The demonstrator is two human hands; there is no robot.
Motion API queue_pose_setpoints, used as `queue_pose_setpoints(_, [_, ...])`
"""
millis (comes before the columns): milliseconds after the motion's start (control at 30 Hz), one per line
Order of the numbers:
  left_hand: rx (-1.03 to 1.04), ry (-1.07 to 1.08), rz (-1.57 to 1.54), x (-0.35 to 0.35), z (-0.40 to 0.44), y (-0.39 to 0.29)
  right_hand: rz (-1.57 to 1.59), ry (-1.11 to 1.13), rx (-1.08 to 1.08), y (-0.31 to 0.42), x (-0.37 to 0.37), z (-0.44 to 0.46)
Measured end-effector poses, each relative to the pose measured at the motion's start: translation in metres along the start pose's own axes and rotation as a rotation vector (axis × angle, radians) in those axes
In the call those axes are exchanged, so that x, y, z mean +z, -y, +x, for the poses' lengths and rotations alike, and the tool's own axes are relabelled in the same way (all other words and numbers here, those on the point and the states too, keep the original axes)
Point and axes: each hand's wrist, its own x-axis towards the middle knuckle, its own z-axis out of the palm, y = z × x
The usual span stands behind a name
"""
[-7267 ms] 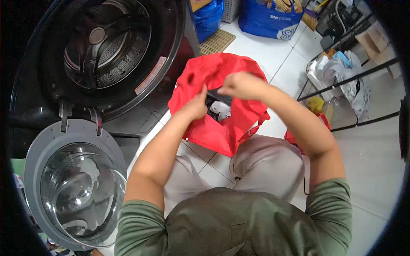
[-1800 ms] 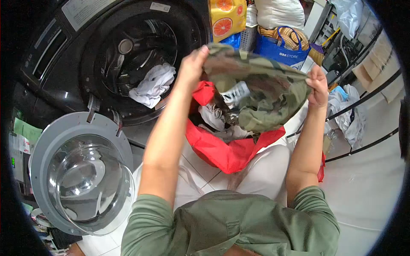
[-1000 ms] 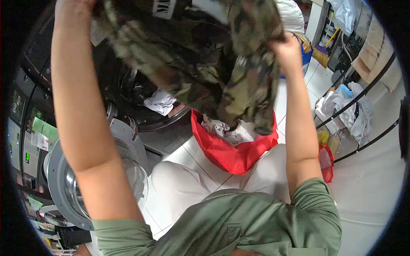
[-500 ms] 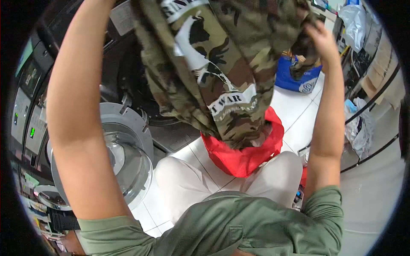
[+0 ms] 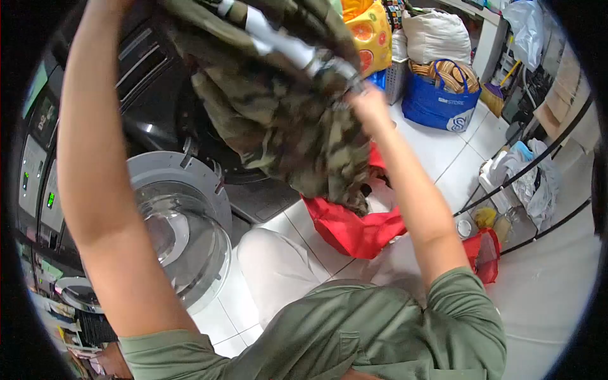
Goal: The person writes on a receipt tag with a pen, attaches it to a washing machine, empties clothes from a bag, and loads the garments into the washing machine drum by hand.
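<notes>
A camouflage shirt (image 5: 272,120) with a white print, blurred by motion, hangs in front of me. My right hand (image 5: 368,106) is closed on its right edge. My left arm reaches up past the top left of the head view, so my left hand is out of sight. The lower end of the shirt hangs into or just over a red fabric bag (image 5: 354,234) between my knees; light and dark cloth shows inside. Behind the shirt, a dark front-loading washing machine (image 5: 149,120) stands with its round glass door (image 5: 218,253) swung open.
A blue shopping bag (image 5: 437,111) with striped cloth stands on the white tiles at the back right. Beside it are a white cloth bag (image 5: 437,38) and a yellow fruit-print bag (image 5: 372,38). Grey plastic bags (image 5: 538,190) and a small red mesh bag (image 5: 484,253) lie at the right.
My right hand has moved left and down with the shirt's edge, folding the shirt narrower. My left arm has shifted left. The print has turned partly out of sight.
</notes>
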Motion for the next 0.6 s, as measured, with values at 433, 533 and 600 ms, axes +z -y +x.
queue_pose_setpoints(433, [0.362,-0.023,0.394,0.145,-0.184,0.148,0.737,0.321,-0.150,0.211,-0.006,-0.016])
queue_pose_setpoints(533, [0.076,-0.065,-0.388,0.209,-0.210,0.180,0.450,0.587,-0.185,0.225,0.011,-0.025])
queue_pose_setpoints(600, [0.040,-0.177,-0.680,0.206,-0.211,0.193,-0.011,0.525,-0.452,0.230,-0.001,-0.024])
